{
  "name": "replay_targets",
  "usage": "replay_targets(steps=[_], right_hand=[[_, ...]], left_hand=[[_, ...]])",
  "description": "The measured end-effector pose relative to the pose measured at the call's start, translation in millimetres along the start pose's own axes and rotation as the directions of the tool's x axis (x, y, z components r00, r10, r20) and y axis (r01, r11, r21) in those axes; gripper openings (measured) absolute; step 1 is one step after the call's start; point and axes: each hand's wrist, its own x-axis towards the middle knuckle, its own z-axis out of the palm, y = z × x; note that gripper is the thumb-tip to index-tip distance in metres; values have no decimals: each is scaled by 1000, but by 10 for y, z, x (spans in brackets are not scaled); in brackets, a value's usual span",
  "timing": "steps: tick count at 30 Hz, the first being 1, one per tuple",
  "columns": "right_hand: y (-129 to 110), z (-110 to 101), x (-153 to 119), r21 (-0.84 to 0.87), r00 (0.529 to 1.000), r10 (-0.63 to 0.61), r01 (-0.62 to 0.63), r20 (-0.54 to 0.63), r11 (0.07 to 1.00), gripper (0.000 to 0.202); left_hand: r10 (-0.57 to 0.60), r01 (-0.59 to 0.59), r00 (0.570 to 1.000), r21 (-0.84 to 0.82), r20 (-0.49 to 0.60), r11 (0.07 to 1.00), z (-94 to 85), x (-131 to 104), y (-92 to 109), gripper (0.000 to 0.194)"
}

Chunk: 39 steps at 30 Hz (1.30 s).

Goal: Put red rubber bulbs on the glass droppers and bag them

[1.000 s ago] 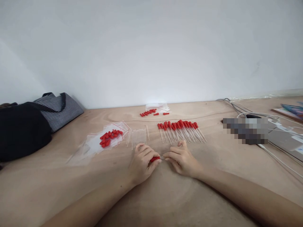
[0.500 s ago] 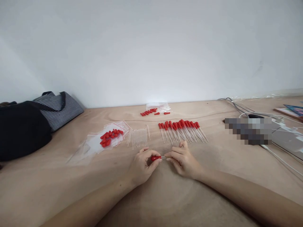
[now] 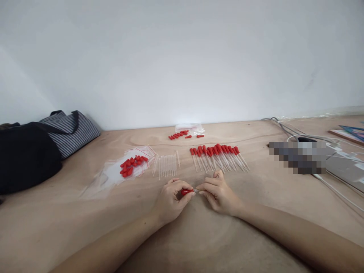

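Note:
My left hand (image 3: 172,199) pinches a red rubber dropper bulb (image 3: 186,192) between thumb and fingers. From the bulb's open end a short stretch of clear glass pipette tube (image 3: 195,191) shows. My right hand (image 3: 218,194) has its thumb and fingers closed on that tube, hiding the rest of it. Bulb and tube lie in one line, touching or joined; how deep the tube sits cannot be seen. Beyond my right hand lies a row of droppers with red bulbs (image 3: 218,148). Several bare glass tubes (image 3: 167,166) lie side by side beyond my left hand.
Loose red bulbs (image 3: 133,162) rest on clear zip bags (image 3: 109,172) at the left. Farther back are small red bulbs (image 3: 178,135) and thin tubes beside another bag (image 3: 187,127). A black striped bag (image 3: 76,132) stands far left; cables and a laptop (image 3: 345,167) lie right.
My right hand has moved slightly left toward the bulb, and the visible stretch of tube between my hands looks a little shorter. Both hands keep their grip.

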Motion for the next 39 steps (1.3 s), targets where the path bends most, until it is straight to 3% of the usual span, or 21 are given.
replay_targets(steps=[9, 16, 21, 23, 26, 29, 31, 34, 37, 39], right_hand=[[18, -34, 16, -25, 998, -46, 45, -36, 999, 21], [24, -116, 55, -182, 997, -68, 63, -21, 981, 21], [-10, -94, 120, -315, 988, -113, 140, 103, 939, 19], [-7, -70, 183, -294, 985, -44, 92, 168, 951, 20], [35, -34, 372, -240, 957, 223, -176, 186, 955, 27], [111, 36, 657, -290, 851, 510, -460, 127, 839, 33], [161, 112, 843, -378, 764, 641, -572, 78, 728, 33], [218, 243, 1018, -456, 689, 722, -622, 69, 637, 33], [250, 330, 1052, -471, 681, 729, -620, 75, 628, 29], [257, 342, 1036, -481, 679, 731, -618, 73, 622, 28]], left_hand=[[18, -19, 1000, -73, -21, 997, -10, 18, -8, 5], [-30, 31, 999, 34, -21, 999, -79, 9, -78, 7], [-44, 43, 999, 52, 28, 998, -137, 22, -109, 9], [-58, 57, 998, 91, 13, 994, -226, 63, -171, 16], [-108, 144, 985, 303, -134, 942, -475, 153, -350, 28], [-236, 398, 912, 580, -336, 711, -781, 216, -567, 18], [-312, 466, 885, 653, -346, 597, -949, 217, -684, 17], [-386, 489, 866, 701, -319, 519, -1096, 181, -787, 21], [-403, 499, 857, 717, -323, 486, -1123, 157, -818, 23], [-376, 471, 875, 720, -306, 510, -1079, 164, -809, 22]])
